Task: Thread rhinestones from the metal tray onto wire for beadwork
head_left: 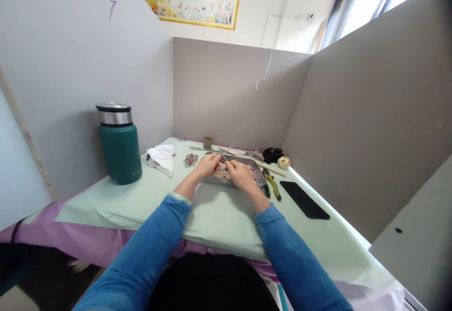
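Both my hands are together over a shallow metal tray [259, 175] that holds small red, white and tan pieces. My left hand [207, 165] and my right hand [239, 173] have their fingers pinched close to each other at the tray's middle, on something too small to make out. Both my sleeves are blue. Yellow-handled pliers [272, 186] lie just right of the tray.
A green flask [119, 144] with a steel lid stands at the left. Crumpled white tissue [162, 157], a small beaded patch [190, 160], a tiny cup [208, 142], wooden sticks [268, 166], a black item [272, 154], a speckled ball [284, 162] and a black phone [304, 199] lie about. Grey partitions enclose the table.
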Demonstrator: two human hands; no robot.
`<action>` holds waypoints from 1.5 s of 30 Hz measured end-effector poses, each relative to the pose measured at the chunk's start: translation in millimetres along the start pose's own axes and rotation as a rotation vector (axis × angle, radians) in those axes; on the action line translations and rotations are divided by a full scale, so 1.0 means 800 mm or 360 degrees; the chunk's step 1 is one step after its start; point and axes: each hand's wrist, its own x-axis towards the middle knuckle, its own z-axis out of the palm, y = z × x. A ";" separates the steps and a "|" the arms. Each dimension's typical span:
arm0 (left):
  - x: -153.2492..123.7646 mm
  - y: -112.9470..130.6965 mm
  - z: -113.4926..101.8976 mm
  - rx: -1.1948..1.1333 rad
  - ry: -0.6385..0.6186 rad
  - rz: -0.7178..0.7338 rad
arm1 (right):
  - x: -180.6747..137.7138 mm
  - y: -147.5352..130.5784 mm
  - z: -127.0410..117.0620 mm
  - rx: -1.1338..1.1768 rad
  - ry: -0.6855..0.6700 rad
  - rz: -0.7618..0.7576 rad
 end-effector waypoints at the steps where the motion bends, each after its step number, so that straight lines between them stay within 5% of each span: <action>1: -0.001 0.001 0.000 -0.0007 -0.0009 0.0002 | 0.000 0.000 0.000 0.0030 -0.0009 0.0006; 11: -0.002 0.000 -0.003 -0.0114 -0.0087 0.0040 | 0.004 0.002 -0.009 0.0438 -0.0166 0.0007; 19: -0.002 0.004 -0.001 -0.0234 -0.0055 -0.0152 | 0.002 0.004 -0.003 0.0215 0.0003 0.0041; 45: 0.001 -0.004 -0.003 -0.0093 0.0039 -0.0006 | 0.002 -0.002 -0.006 0.0273 -0.0104 -0.0002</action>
